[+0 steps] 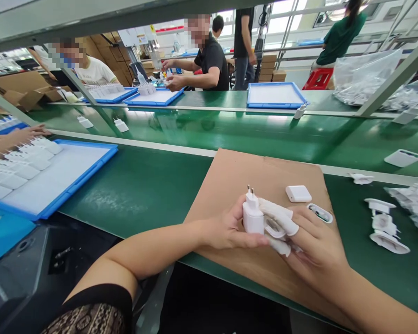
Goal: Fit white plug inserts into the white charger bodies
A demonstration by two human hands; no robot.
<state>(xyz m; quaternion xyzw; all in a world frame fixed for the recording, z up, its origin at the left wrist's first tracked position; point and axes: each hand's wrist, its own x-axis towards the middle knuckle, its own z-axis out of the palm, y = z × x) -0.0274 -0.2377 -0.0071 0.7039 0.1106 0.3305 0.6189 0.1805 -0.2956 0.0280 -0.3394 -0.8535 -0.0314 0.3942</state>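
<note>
My left hand [223,228] is closed round a white plug charger [253,219], held upright with its two metal pins pointing up. Close against it on the right, my right hand [315,239] wears white finger covers and grips a white oval charger part [274,228]. Its fingertips are partly hidden. Both hands are above a cardboard sheet [237,181]. Just beyond my right hand lie a white charger housing [298,194] and an open oval housing [319,213] with a bit of green showing inside.
White plug parts [385,225] and a plastic bag of parts [416,204] lie at right. A blue-rimmed tray [80,183] with rows of chargers is at left, by a co-worker's hand [31,132]. Chargers [121,125] sit on the green belt [195,130]. People work beyond.
</note>
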